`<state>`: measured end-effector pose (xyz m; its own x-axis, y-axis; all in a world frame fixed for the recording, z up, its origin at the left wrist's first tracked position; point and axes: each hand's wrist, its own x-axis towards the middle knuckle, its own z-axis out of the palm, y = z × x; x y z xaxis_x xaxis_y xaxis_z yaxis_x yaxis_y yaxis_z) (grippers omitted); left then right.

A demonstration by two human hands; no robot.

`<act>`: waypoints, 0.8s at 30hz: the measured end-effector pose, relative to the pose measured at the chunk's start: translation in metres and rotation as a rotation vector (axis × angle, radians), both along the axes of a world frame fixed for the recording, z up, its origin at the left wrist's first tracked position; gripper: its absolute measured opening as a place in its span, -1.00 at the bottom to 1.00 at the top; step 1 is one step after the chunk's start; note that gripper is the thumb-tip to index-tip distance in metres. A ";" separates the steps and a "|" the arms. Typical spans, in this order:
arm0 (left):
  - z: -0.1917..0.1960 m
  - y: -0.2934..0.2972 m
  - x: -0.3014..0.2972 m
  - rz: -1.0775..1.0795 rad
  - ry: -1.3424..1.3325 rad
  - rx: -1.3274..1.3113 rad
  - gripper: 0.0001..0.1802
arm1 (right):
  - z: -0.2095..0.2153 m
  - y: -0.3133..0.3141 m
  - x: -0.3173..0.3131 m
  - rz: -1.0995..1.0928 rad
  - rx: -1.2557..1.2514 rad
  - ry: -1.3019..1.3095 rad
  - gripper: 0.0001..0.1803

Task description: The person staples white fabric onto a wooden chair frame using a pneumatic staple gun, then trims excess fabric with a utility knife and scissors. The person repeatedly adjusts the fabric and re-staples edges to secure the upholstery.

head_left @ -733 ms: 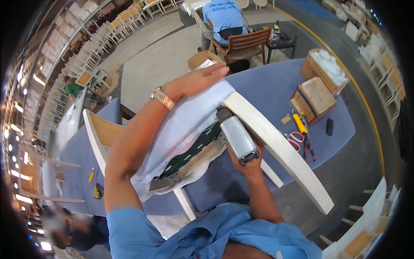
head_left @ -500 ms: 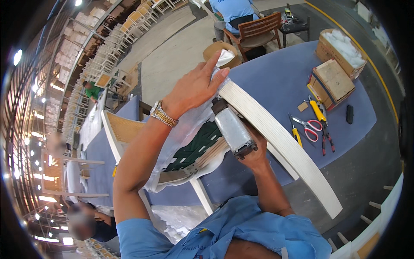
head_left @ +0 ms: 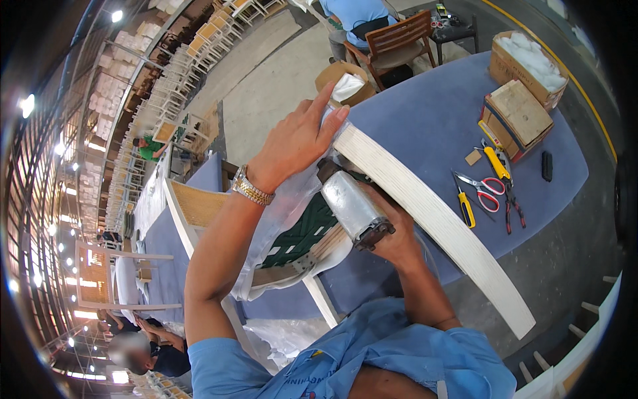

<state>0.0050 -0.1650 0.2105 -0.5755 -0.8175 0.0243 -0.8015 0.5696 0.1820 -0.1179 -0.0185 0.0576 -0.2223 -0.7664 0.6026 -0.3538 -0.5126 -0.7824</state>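
A white-painted wooden chair (head_left: 435, 203) lies tipped on the blue-covered table, its long curved leg slanting toward the lower right. My left hand (head_left: 297, 141) grips the leg's upper end, with index finger and thumb stretched along it. Clear plastic sheeting (head_left: 287, 207) hangs below that hand. In my right hand (head_left: 399, 236) is a silver air stapler (head_left: 354, 205), held just under the curved leg with its dark nose pointing up toward the left hand. Dark green webbing (head_left: 302, 229) shows inside the seat frame. The right hand's fingers are partly hidden behind the stapler.
On the blue table (head_left: 425, 100) lie red-handled scissors (head_left: 485, 188), a yellow screwdriver (head_left: 466, 209), a yellow cutter (head_left: 495, 163) and red-handled pliers (head_left: 514, 214). Cardboard boxes (head_left: 522, 116) stand at the far right. A co-worker in blue (head_left: 359, 20) sits beyond.
The stapler has shifted slightly left and tilted a little in my right hand. My left hand stays on the leg's end. The whole view has turned slightly.
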 end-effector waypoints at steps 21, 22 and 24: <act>0.003 -0.065 0.097 0.052 0.492 0.627 -0.14 | -0.017 0.003 0.009 -0.020 -0.025 -0.039 -0.48; -0.005 -0.076 0.118 0.147 0.571 0.748 -0.13 | -0.018 0.002 0.010 -0.046 -0.057 0.014 -0.52; -0.056 -0.094 0.179 0.231 0.554 0.903 -0.11 | 0.001 0.000 0.026 -0.053 -0.159 -0.081 -0.60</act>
<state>0.1845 -0.2593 0.1541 -0.4997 -0.7511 -0.4314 -0.5495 -0.1100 0.8282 -0.0915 -0.0181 0.0581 -0.3124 -0.6488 0.6938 -0.3231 -0.6143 -0.7199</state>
